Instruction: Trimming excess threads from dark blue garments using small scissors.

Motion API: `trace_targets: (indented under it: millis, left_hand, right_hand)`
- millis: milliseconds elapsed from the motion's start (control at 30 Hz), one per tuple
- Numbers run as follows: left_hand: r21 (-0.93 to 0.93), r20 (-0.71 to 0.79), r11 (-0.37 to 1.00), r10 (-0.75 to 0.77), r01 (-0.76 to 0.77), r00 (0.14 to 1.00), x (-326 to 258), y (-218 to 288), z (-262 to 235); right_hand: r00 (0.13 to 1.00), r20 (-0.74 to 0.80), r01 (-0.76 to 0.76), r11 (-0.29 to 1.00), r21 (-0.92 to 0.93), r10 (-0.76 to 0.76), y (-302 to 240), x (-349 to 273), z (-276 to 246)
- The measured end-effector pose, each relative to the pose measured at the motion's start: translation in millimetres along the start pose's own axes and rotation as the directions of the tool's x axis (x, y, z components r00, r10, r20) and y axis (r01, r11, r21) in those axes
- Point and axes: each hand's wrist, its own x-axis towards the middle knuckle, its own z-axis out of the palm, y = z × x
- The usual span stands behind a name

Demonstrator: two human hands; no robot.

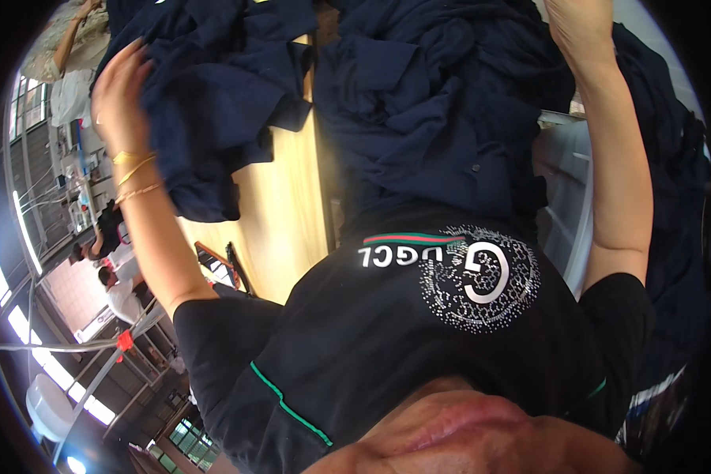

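Note:
At the upper left, my left hand (121, 91) is raised at the edge of a pile of navy garments (205, 103). Its fingers look stretched out and apart, slightly smeared by motion, and I see nothing held in them. My right hand (578, 28) reaches up to the top edge of the picture, beside a second heap of navy cloth (442, 110). The fingers of that hand are cut off from view, so what they touch is hidden. This heap hangs down close against my black shirt, and a small button shows on it.
A pale wooden tabletop (284, 197) lies under the left pile. More navy cloth (663, 158) hangs beyond my right arm, near a grey-white plastic surface (565, 166). Other people (122, 296) are at work far left, near metal poles (55, 346) and a white lamp-like object (50, 407).

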Motion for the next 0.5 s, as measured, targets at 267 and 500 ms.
trace_targets:
  millis: [267,500]
  left_hand:
    - [0.007,0.438,0.959,0.251,-0.282,0.863,25.8,76.9,271.2]
    - [0.296,0.665,0.919,-0.003,-0.260,0.747,44.9,105.7,363.0]
  right_hand:
    - [0.947,-0.289,-0.134,0.989,0.056,0.144,34.4,23.1,-31.0]
    - [0.897,-0.415,-0.151,0.988,0.043,0.155,43.9,33.2,-51.0]
